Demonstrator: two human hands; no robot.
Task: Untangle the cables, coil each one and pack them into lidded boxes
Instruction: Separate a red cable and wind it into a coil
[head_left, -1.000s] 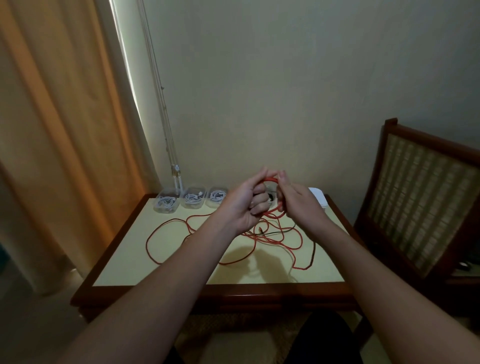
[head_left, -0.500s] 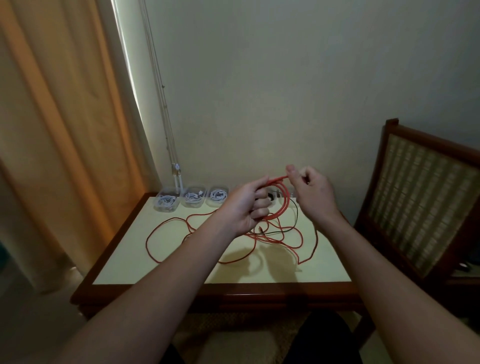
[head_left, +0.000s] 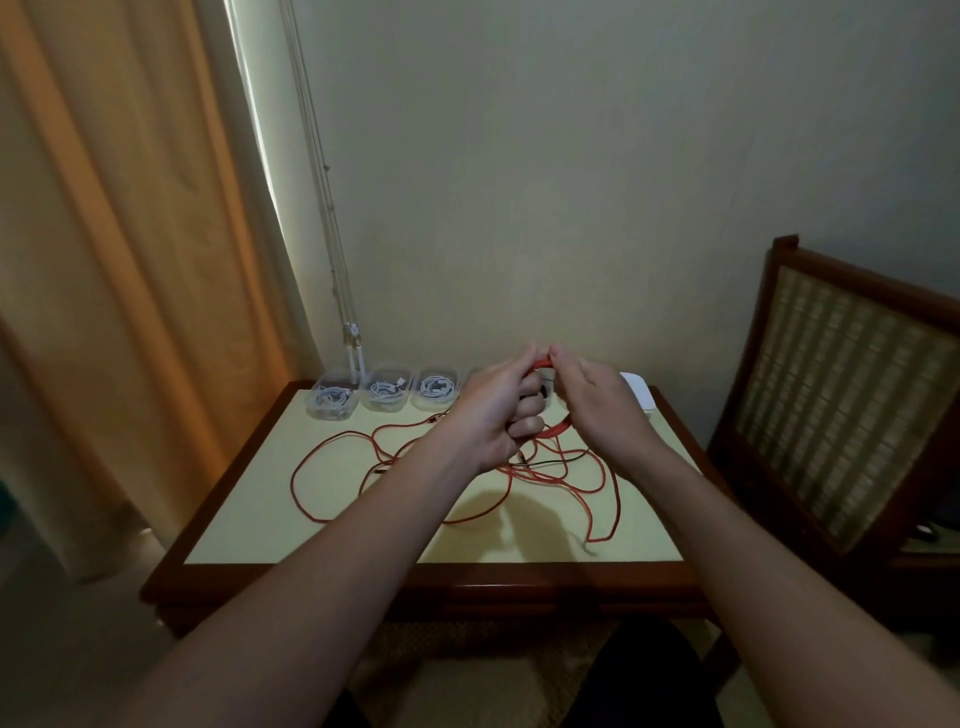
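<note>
- Back leftwards the right hand (head_left: 597, 410) has been brought, up against the left hand (head_left: 493, 415).
- Yep, red cable (head_left: 557, 429) is gripped by both, pinched up top.

left grip (head_left: 493, 415) and right grip (head_left: 597, 410), both curled, close together in mid-air

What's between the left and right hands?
Head view: a loop of the red cable spans the gap, gripped by the left hand and pinched by the right hand above the table.
</note>
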